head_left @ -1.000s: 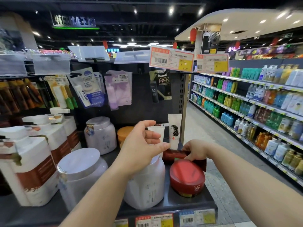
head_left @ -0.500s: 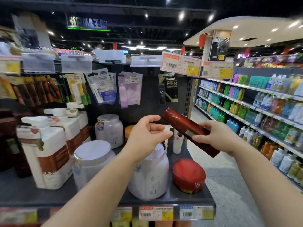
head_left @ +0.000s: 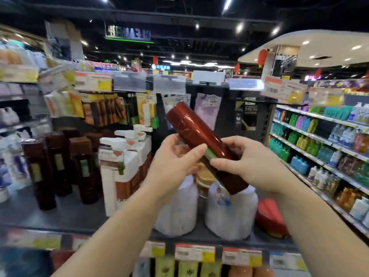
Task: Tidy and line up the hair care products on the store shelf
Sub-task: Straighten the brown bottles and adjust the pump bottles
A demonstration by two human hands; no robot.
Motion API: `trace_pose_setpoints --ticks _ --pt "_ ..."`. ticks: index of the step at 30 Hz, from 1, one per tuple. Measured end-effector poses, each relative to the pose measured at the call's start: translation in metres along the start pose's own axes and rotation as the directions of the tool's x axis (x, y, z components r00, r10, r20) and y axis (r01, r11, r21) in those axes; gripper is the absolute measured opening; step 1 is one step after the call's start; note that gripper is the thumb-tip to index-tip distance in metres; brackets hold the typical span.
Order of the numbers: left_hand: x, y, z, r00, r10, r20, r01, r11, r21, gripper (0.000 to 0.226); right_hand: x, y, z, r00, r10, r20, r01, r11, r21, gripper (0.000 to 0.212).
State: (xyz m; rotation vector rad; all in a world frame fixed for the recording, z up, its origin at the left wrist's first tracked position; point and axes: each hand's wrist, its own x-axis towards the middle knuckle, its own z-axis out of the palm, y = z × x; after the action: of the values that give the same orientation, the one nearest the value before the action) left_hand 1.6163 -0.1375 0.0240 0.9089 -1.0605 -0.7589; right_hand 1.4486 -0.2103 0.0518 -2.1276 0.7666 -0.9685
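In the head view, a red bottle (head_left: 207,145) is held up in the air, above the shelf (head_left: 60,216), tilted with one end high on the left and the other end low on the right. The left hand (head_left: 175,166) is closed around its middle from the left, and the right hand (head_left: 245,162) is closed around its lower part from the right. A green label can be seen between the two thumbs.

The task looks only partly done. On the left, dark brown bottles (head_left: 60,162) are stood upright close together, and just right of them white pump bottles (head_left: 123,168) are stood one behind another. The red bottle is not on the shelf yet, so a place must still be found for it. It is judged that it belongs with bottles of its own kind, but none like it can be made out for sure.

Below the hands, two white tubs (head_left: 229,214) are stood side by side at the near edge. Their lids are hidden by the hands and the bottle, so what is in them cannot be told. A gold-lidded jar (head_left: 205,176) is set between and behind them. A red jar (head_left: 271,218) is lying tipped at the right end, and it is still to be set straight. The picture is blurred on the left.
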Motion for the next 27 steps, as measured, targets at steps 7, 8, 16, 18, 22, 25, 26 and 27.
trace_pose_setpoints --ticks 7,8,16,18,22,25,26,27 --pt "-0.030 0.061 -0.162 0.996 0.092 -0.004 -0.091 0.987 0.129 0.026 0.037 -0.086 0.143 0.969 -0.063 0.239 0.031 0.991 0.132 0.067" --pt "-0.034 0.066 -0.186 0.994 0.107 0.012 -0.108 0.979 0.176 0.028 0.042 -0.098 0.162 0.965 -0.087 0.246 0.056 0.990 0.127 0.060" --pt "-0.054 0.041 -0.305 0.993 0.121 -0.011 -0.104 0.897 0.429 0.048 0.052 -0.119 0.291 0.986 -0.074 0.153 0.076 0.997 -0.006 0.027" --pt "-0.052 0.023 -0.313 0.995 0.084 -0.047 -0.057 0.908 0.415 0.044 0.051 -0.105 0.311 0.996 -0.010 0.092 0.011 1.000 -0.013 0.029" --pt "-0.048 -0.009 -0.320 0.994 0.019 -0.108 0.028 0.908 0.418 0.041 0.050 -0.080 0.340 0.998 0.064 0.019 -0.064 0.998 0.002 0.031" --pt "-0.044 -0.023 -0.321 0.993 -0.020 -0.117 0.067 0.910 0.410 0.044 0.051 -0.070 0.346 0.992 0.123 0.004 -0.123 0.992 -0.001 0.037" --pt "-0.043 -0.026 -0.322 0.994 -0.026 -0.105 0.068 0.908 0.414 0.045 0.052 -0.068 0.345 0.991 0.135 0.003 -0.135 0.991 -0.007 0.039" --pt "-0.042 -0.029 -0.322 0.995 -0.036 -0.092 0.072 0.904 0.422 0.045 0.052 -0.066 0.345 0.990 0.144 0.009 -0.144 0.989 -0.015 0.042"
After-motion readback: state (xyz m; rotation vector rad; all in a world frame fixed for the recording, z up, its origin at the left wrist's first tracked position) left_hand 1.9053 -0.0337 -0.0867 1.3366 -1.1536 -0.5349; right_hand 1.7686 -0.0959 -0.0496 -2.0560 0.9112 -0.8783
